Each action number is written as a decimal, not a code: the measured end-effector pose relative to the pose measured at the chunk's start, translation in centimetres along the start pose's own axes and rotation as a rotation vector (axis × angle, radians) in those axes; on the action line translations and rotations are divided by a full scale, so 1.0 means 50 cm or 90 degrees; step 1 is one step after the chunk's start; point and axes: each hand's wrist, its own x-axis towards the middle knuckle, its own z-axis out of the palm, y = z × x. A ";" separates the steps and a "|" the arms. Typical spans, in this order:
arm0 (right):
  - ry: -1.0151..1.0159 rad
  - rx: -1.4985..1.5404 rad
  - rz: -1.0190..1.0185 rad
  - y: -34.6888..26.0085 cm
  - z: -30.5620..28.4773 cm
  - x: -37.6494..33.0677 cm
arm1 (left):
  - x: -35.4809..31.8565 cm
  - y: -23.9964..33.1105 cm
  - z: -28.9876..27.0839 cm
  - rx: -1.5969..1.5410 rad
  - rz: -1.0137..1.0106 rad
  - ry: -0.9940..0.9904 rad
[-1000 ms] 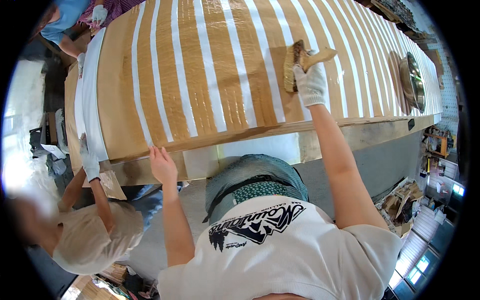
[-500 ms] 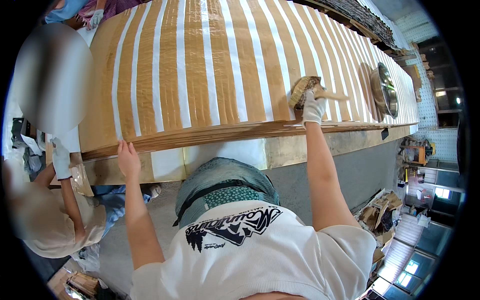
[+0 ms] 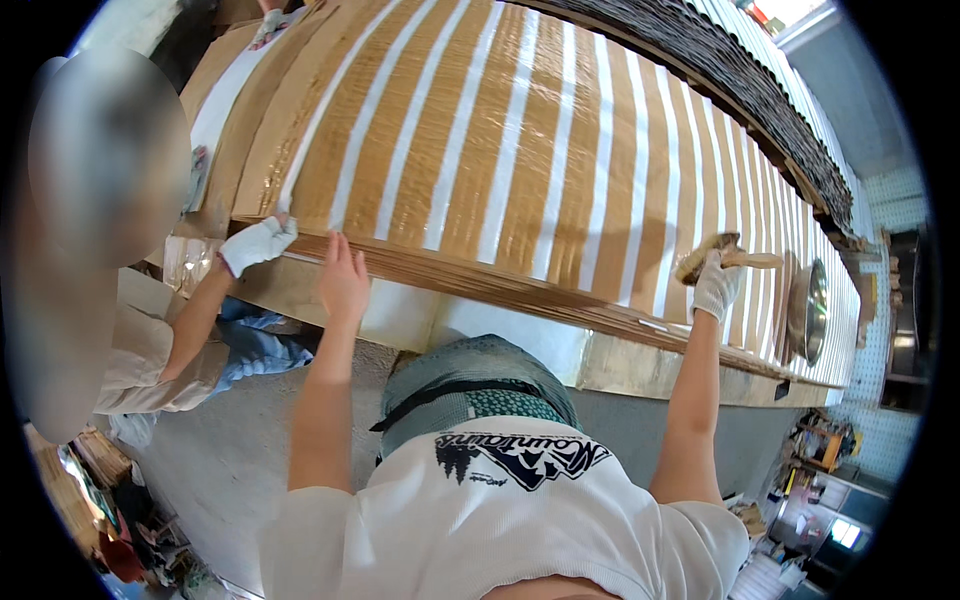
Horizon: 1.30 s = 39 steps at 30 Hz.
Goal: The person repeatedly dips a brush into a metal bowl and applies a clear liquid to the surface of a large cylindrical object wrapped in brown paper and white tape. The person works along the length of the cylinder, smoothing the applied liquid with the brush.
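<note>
The wide brush [image 3: 697, 266] is at the right of the frame, over the front part of the stack of brown, white-striped sheets [image 3: 474, 190]; whether its bristles touch the top sheet cannot be told. The gloved right hand [image 3: 715, 288] has its grip clamped around the brush by the handle. The bare left hand [image 3: 343, 282] lies left of centre, fingers at the stack's front edge; I cannot tell whether its grip pinches the sheets or just rests there. A wet-looking gloss covers the brown bands at left and centre, so that stretch seems already coated; the bands near the right rim are too narrow to judge, so what is left there stays uncertain. Just beyond the brush stands a metal bowl [image 3: 816, 315], its contents not visible. The surface [image 3: 610, 368] shows along the stack's near side. At left, a co-worker's gloved hand [image 3: 258, 246] is at the corner of the sheets, the worker's head blurred out; another hand [image 3: 268, 28] at the upper left is cut off by the dark rim, near a pale strip [image 3: 226, 95] that is partly hidden.
</note>
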 end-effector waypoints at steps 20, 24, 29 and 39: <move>-0.324 0.154 -0.295 -0.480 0.511 -0.457 | -0.015 -0.023 -0.007 0.009 0.093 0.132; -0.280 -0.015 -0.084 -0.331 0.363 -0.331 | -0.008 0.011 -0.043 0.027 0.051 0.032; -0.091 -0.041 -0.089 -0.111 0.228 -0.229 | -0.005 -0.022 -0.023 0.037 0.078 0.063; -0.227 0.014 -0.150 -0.413 0.326 -0.403 | 0.004 -0.006 -0.049 0.030 0.057 -0.006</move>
